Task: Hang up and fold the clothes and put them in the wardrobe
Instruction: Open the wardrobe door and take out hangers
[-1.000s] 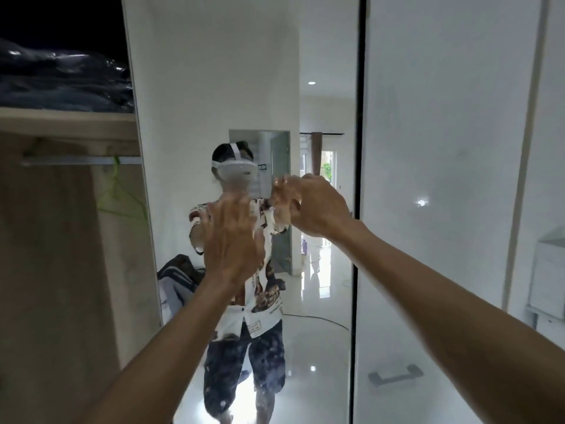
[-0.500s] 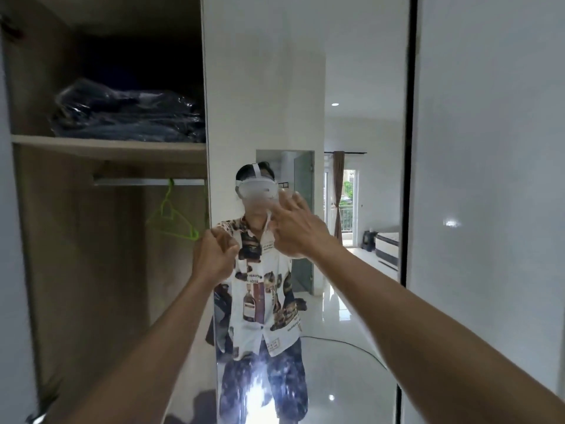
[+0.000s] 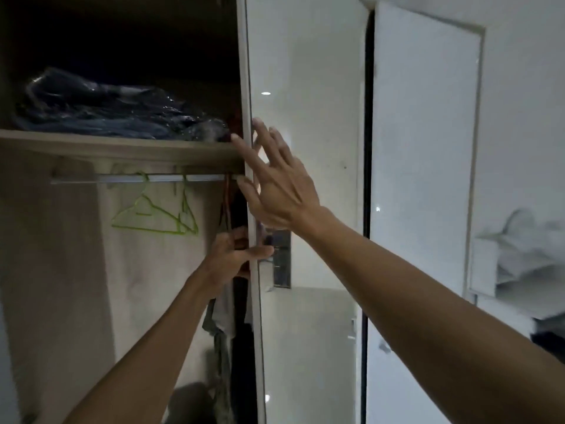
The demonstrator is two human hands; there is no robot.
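Hanging clothes (image 3: 224, 304) sit just below the left hand (image 3: 235, 255), which grips the glossy sliding door (image 3: 305, 117) edge. Right hand (image 3: 275, 182) spread flat on the same door above. Green hangers (image 3: 156, 212) on rail (image 3: 122, 179) left of both; bagged clothes (image 3: 116, 111) on shelf (image 3: 116, 146) above.

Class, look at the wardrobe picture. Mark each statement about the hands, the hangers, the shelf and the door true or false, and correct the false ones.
1. Green hangers hang on the rail. True.
2. The right hand grips a green hanger. False: its fingers are spread at the door edge, holding nothing.
3. Plastic-wrapped dark clothes lie on the shelf. True.
4. The left hand rests on the shelf. False: it is below the rail, at the door edge.
5. The green hangers carry shirts. False: they are bare.
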